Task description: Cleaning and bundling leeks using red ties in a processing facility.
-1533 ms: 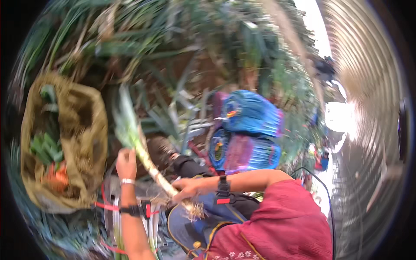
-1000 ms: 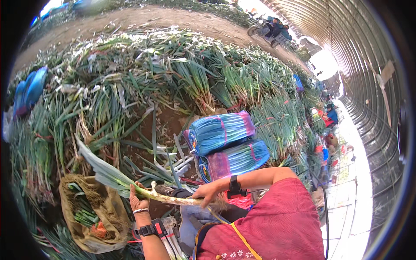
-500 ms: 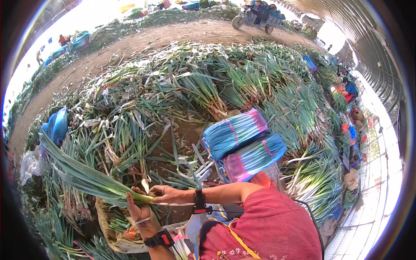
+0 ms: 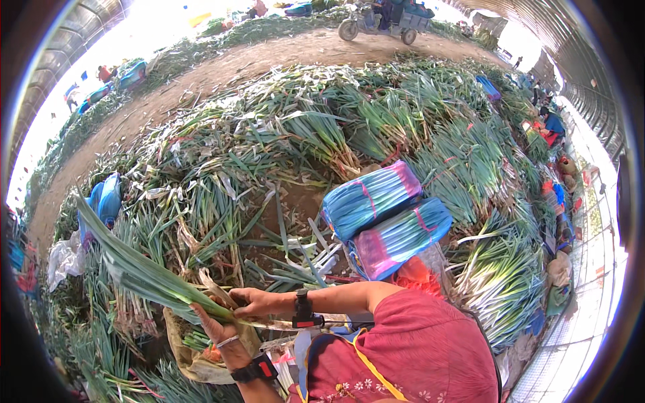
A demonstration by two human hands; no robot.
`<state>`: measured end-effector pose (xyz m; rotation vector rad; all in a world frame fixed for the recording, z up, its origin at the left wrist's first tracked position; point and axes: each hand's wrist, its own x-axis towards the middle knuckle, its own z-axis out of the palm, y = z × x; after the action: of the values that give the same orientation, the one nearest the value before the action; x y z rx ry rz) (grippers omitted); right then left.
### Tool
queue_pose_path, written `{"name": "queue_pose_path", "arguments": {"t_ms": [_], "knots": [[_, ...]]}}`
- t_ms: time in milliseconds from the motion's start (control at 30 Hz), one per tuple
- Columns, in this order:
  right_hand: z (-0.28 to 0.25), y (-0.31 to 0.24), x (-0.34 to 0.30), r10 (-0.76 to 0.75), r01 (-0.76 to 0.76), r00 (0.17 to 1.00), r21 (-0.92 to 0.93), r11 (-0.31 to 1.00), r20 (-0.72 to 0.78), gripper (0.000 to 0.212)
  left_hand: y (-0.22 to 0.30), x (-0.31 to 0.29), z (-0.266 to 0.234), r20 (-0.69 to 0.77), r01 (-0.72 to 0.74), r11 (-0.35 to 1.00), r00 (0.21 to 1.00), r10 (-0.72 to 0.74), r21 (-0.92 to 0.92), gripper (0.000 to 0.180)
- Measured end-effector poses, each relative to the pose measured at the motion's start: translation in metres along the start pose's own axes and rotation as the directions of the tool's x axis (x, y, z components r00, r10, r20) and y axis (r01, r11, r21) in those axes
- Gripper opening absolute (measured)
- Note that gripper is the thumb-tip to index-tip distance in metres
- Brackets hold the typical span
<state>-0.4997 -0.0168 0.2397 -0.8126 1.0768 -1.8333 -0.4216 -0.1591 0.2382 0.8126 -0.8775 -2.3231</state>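
Note:
A long leek (image 4: 151, 282) with broad green leaves slants from the left toward my lap, its pale stem end running past my hands. My left hand (image 4: 216, 328) is closed around the lower part of its leaves from below. Above it, my right hand (image 4: 251, 302) pinches at the stem, thumb and fingers together. A brownish, dry outer leaf (image 4: 216, 290) sticks up beside my right fingers, partly loose from the stem. Exactly what the right fingertips grip is hidden.
Two wrapped leek bundles (image 4: 373, 201) lie ahead to the right. Heaps of leeks (image 4: 201, 168) spread around. A yellowish sack (image 4: 185, 352) sits below my left hand. Loose white-stemmed leeks (image 4: 494, 269) lie right. A cargo tricycle (image 4: 383, 23) is on the dirt track.
My right hand has moved up the stem toward my left hand, and a dry outer leaf now stands out there. The view has shifted slightly. The tricycle has moved left.

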Motion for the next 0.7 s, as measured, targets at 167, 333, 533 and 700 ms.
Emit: {"name": "queue_pose_path", "arguments": {"t_ms": [167,333,533,700], "knots": [[0.014,-0.013,-0.016,-0.134,0.135,0.991,-0.066,0.989,0.011,0.048,0.015,-0.008,0.006,0.044,0.123,0.987,0.992,-0.119,-0.1,0.047],[0.001,0.017,-0.025,-0.098,0.093,0.995,-0.29,0.952,-0.002,0.032,0.016,-0.022,0.023,0.057,0.086,0.991,0.995,-0.08,-0.103,0.047],[-0.001,0.019,-0.059,0.052,0.016,0.985,-0.395,0.918,0.163,0.018,0.042,-0.003,-0.015,0.01,0.045,0.977,0.999,-0.044,-0.207,0.05],[-0.075,0.051,-0.103,-0.01,0.15,0.981,-0.727,0.67,0.193,0.019,0.085,0.026,-0.013,0.056,-0.146,0.98,0.986,0.155,-0.136,0.043]]}}
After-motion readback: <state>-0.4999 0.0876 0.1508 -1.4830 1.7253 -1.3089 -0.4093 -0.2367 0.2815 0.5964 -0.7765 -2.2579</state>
